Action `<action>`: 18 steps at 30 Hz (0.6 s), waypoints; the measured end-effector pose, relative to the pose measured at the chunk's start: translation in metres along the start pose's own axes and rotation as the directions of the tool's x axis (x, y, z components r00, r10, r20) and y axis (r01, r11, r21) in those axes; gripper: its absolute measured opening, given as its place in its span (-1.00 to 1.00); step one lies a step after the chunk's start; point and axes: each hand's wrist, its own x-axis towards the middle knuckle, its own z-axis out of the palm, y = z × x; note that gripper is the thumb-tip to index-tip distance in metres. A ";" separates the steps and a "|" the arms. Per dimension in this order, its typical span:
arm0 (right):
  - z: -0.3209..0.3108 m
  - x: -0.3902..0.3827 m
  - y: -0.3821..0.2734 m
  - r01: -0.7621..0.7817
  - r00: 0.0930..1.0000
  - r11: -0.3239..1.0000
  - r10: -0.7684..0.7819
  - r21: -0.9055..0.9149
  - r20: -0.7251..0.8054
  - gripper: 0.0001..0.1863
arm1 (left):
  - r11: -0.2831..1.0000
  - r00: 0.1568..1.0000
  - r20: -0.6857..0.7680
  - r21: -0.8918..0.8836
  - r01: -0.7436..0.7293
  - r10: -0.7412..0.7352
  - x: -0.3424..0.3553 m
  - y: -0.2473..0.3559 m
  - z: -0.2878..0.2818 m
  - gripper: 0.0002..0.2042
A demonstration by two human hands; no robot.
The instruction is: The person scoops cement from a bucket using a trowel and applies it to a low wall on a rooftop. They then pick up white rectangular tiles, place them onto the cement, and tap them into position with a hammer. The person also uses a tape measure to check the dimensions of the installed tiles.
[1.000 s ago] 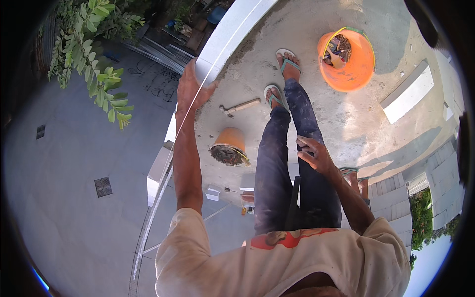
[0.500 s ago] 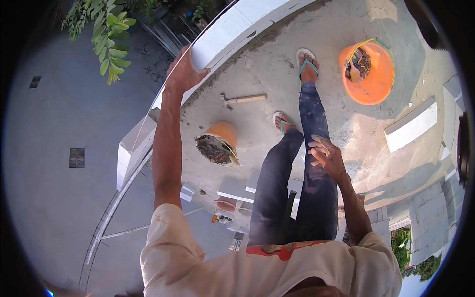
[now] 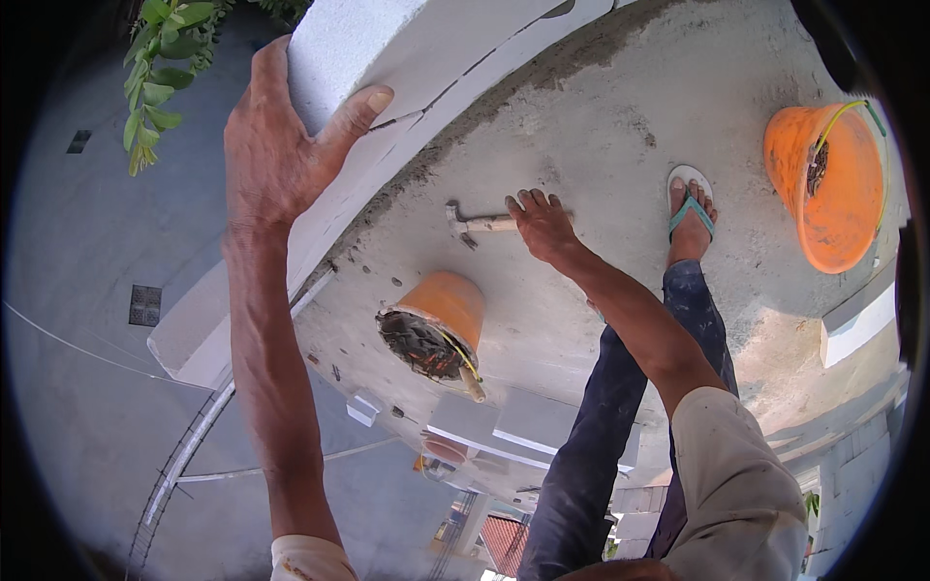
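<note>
My left hand (image 3: 276, 155) is wrapped over the end of a white block (image 3: 368, 48) on top of the low wall, thumb on the near face and the other fingers partly hidden behind it. My right hand (image 3: 544, 225) is stretched down over a hammer (image 3: 484, 224), its fingers apart above the wooden handle's end. The hammer lies on the concrete floor, its metal head toward the wall. Whether my fingers touch the handle is hard to tell.
An orange bucket (image 3: 448, 300) of dark grey mortar, with a handled tool at its rim, stands near the wall. Another orange bucket (image 3: 823, 213) with debris stands at the right. White blocks (image 3: 523, 418) lie behind the first bucket. Beyond the wall is a lower grey surface (image 3: 87, 290).
My right hand has gone from beside my leg down and left to the hammer handle. I have bent closer to the floor. My left hand stays on the block.
</note>
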 end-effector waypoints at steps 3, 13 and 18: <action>0.046 0.018 -0.006 0.044 0.998 0.991 -0.049 -0.125 -0.035 -0.50 | 0.999 0.999 -0.040 0.030 -0.026 0.027 -0.004 -0.011 0.012 0.07; 0.028 0.018 -0.023 -0.077 0.933 0.991 0.110 -0.107 0.343 -0.53 | 0.999 0.996 -0.085 -0.049 -0.014 0.010 -0.007 -0.010 0.018 0.07; -0.033 -0.030 -0.021 -0.186 0.839 0.961 0.046 0.207 0.541 -0.36 | 0.998 0.999 -0.042 -0.066 -0.024 0.021 0.001 -0.009 0.012 0.11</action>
